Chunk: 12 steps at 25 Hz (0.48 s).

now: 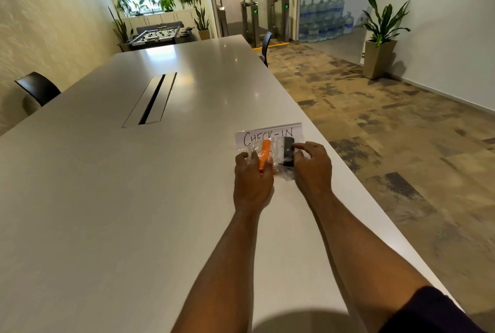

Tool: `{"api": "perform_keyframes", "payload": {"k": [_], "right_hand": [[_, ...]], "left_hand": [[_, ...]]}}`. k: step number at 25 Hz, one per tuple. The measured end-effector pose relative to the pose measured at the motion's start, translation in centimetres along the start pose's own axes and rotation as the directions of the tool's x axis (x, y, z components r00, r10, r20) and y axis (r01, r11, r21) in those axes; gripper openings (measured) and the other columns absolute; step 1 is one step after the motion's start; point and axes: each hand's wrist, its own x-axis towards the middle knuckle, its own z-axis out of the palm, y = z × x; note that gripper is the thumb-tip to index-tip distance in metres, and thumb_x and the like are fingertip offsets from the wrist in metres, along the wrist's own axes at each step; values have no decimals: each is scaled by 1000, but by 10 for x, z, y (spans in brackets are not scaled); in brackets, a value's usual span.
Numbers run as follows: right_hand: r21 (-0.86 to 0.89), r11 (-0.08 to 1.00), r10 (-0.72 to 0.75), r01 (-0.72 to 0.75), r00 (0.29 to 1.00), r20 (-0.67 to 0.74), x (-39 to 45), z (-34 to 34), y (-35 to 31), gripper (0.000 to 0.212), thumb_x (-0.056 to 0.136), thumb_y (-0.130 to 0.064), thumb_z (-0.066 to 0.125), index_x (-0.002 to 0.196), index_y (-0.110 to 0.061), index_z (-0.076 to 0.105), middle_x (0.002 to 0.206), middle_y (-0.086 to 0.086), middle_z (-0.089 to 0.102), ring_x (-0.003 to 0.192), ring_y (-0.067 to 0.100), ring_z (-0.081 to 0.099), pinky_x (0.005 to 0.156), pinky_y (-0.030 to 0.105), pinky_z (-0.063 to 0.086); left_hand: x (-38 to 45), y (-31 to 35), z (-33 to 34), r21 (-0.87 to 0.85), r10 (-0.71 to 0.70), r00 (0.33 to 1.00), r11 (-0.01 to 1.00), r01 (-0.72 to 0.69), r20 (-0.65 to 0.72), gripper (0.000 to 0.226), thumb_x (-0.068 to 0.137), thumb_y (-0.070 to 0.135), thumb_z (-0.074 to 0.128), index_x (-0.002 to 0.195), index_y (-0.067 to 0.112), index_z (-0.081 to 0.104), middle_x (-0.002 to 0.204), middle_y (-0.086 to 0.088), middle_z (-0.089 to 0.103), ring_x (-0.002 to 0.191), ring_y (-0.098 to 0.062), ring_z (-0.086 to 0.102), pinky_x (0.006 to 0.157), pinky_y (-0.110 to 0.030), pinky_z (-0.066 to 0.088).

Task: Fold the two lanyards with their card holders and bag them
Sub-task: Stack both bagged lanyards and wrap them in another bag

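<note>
Two bagged lanyards under both hands

On long white table (134,198), near right edge: 2 clear plastic bags, one w/ folded orange lanyard (264,155), one w/ folded black lanyard (288,151). Left hand (253,180) lies on orange one, fingers curled on the bag. Right hand (312,165) touches black one w/ spread fingers. Behind them stands 1 white "CHECK-IN" paper sign (267,135).

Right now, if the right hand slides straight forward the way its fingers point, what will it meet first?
The right hand already touches the black lanyard inside the clear bag. Going on, it would probably push these against the CHECK-IN sign, standing just behind; depth is unclear.
</note>
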Motion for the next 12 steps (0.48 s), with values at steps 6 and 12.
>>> {"api": "perform_keyframes", "payload": {"k": [6, 12], "right_hand": [[-394, 895, -206, 209, 977, 49, -5, -1, -1, 55, 85, -69, 57, 126, -33, 69, 137, -6, 65, 136, 20, 50, 111, 56, 33], [-297, 912, -230, 284, 952, 205, -6, 1, -1, 53, 80, -56, 64, 126, -31, 68, 139, -5, 63, 120, 22, 62, 100, 49, 53]], "left_hand": [[-4, -4, 6, 153, 116, 992, 981, -123, 54, 71, 85, 49, 56, 151, 39, 31, 153, 5, 30, 132, -25, 41, 104, -43, 46], [-6, -2, 11, 232, 127, 991, 966, -115, -39, 61, 85, 46, 57, 143, 35, 47, 136, 1, 42, 109, -24, 61, 82, -34, 58]]}}
